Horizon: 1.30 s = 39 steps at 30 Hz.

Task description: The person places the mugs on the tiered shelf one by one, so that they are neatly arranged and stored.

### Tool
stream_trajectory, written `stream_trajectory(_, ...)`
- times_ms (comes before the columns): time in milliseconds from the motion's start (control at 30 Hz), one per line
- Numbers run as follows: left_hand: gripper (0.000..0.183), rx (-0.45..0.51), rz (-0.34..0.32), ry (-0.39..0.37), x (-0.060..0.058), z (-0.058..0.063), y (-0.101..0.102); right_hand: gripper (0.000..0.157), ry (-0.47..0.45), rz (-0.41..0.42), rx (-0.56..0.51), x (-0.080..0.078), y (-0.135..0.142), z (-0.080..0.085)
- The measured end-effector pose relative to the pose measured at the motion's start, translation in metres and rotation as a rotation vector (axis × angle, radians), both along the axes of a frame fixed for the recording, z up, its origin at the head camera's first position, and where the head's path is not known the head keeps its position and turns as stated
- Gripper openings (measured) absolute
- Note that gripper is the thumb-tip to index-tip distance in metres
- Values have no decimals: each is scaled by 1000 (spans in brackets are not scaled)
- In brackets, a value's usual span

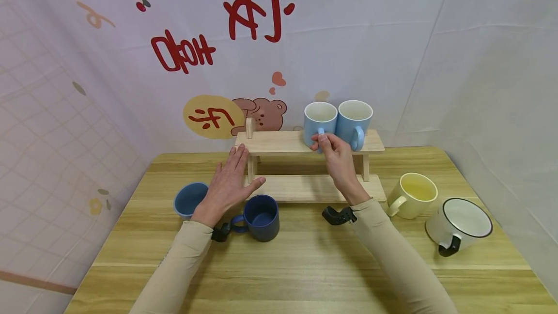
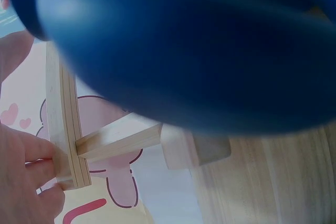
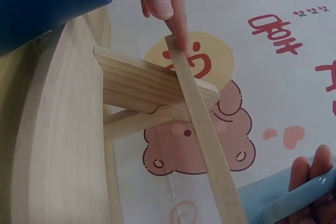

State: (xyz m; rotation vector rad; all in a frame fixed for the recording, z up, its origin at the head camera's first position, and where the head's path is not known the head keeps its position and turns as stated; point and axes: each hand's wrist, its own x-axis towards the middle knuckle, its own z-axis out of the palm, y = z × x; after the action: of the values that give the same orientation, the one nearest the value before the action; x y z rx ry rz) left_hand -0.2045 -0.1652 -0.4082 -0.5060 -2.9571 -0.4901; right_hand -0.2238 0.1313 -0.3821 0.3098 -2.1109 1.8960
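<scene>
My right hand (image 1: pixel 339 161) pinches the handle of a light blue mug (image 1: pixel 315 122) standing on the upper board of a two-tier wooden rack (image 1: pixel 274 142). Close against that mug on its right is a second light blue mug (image 1: pixel 351 125), its handle facing me. My left hand (image 1: pixel 226 183) rests its outstretched fingers on the rack's upper left end; the left wrist view shows the fingertips touching the board. Just below this hand, a navy mug (image 1: pixel 263 229) stands on the table with its handle to the left, and it fills much of the left wrist view.
A blue mug (image 1: pixel 192 196) sits at the left, partly covered by my left hand. To the right are a pale yellow mug (image 1: pixel 407 202) and a white mug (image 1: pixel 462 229) with black rim and handle. A printed cloth (image 1: pixel 370 47) hangs behind the table.
</scene>
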Motion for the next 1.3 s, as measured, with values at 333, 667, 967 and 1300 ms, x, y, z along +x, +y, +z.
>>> stream_trajectory(333, 102, 0, 2, -11, 2, 1, 0, 41, 2, 8, 7, -2, 0, 1)
stream_trajectory(667, 102, -8, 2, -15, 1, 2, 1, 43, -40, 16, 9, 2, 4, 4)
stream_trajectory(967, 98, 8, 0, -10, 8, 5, -1, 38, -49, 2, 62, 19, 11, 1)
stream_trajectory(1300, 77, 201, -15, 58, 42, 7, -8, 46, 17, 3, 265, 45, 28, -10)
